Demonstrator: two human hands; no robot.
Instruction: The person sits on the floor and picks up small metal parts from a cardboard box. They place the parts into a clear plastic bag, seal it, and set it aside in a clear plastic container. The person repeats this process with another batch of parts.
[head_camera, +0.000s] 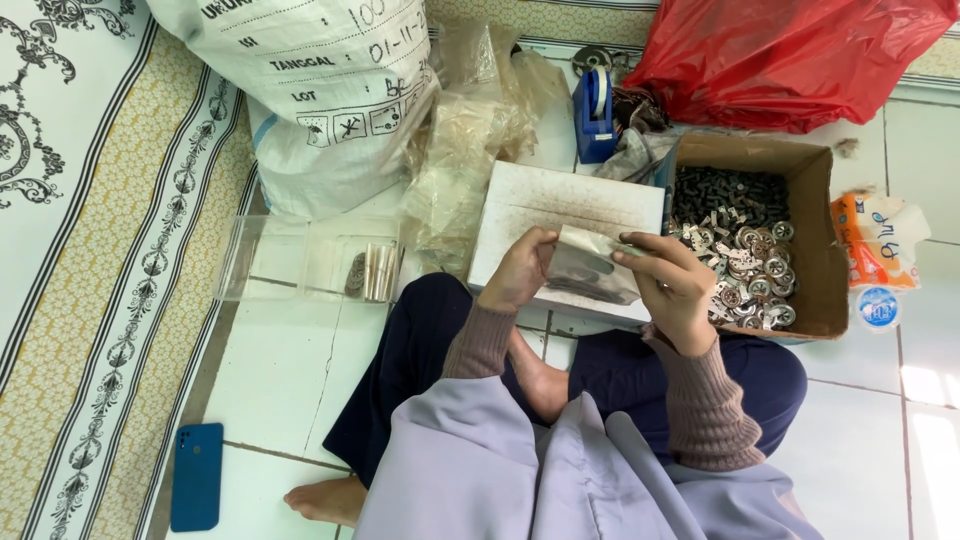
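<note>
I sit cross-legged on a white tiled floor. Both hands hold a small clear plastic bag (590, 268) with dark metal parts inside. My left hand (520, 270) grips its left top edge and my right hand (672, 285) pinches its right top edge. The bag hangs above a white flat box (560, 200). To the right stands a brown cardboard box (815, 240) full of small round silver and dark metal parts (745, 260).
A clear plastic tray (300, 260) with stacked parts lies at left. A pile of empty clear bags (465, 150), a blue tape dispenser (597, 115), a big white sack (320, 90), a red plastic bag (790, 55), a tissue pack (878, 240) and a blue phone (197, 475) surround me.
</note>
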